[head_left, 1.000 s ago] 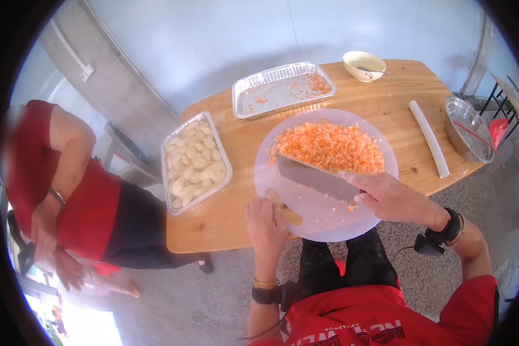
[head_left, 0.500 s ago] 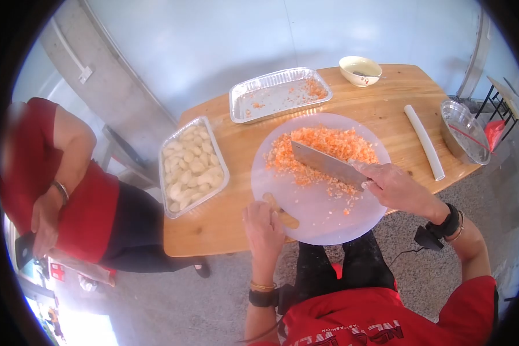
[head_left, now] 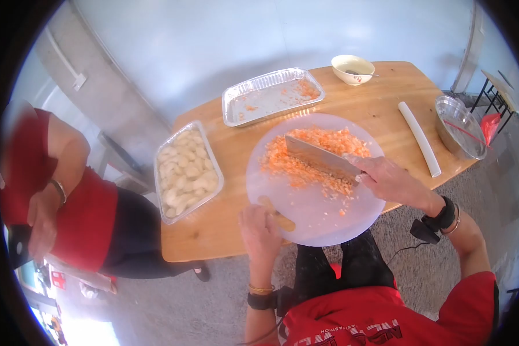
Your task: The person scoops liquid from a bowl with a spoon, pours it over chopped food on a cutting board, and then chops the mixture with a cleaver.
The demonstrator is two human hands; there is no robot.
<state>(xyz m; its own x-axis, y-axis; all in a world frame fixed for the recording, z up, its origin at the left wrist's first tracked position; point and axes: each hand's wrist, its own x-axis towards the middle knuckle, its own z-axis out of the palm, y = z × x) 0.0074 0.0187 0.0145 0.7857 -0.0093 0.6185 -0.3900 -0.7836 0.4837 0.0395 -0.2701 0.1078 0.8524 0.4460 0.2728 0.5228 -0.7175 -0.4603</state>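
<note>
My right hand [head_left: 383, 179] is closed round the handle of a cleaver [head_left: 320, 157]. The broad blade stands on edge, slanting up and left, in a heap of finely chopped orange and pale food [head_left: 294, 167], which could be carrot or shrimp. Under the heap lies a round translucent white cutting board [head_left: 311, 222]. At its near left edge, beside the slotted handle hole, my left hand [head_left: 259, 230] grips the rim with bent fingers; the fingertips are partly hidden.
On the wooden table [head_left: 199, 239] are a foil tray of pale oval pieces [head_left: 218, 179], a foil tray with orange scraps [head_left: 259, 109], a bowl with a spoon [head_left: 352, 64], a white rolling pin [head_left: 419, 138] and a clear basin [head_left: 464, 141]. Another person [head_left: 81, 225] stands at the left.
The view has shifted slightly, so the table things sit a little farther left. The cleaver stays in the chopped heap, and my left hand remains at the board's edge.
</note>
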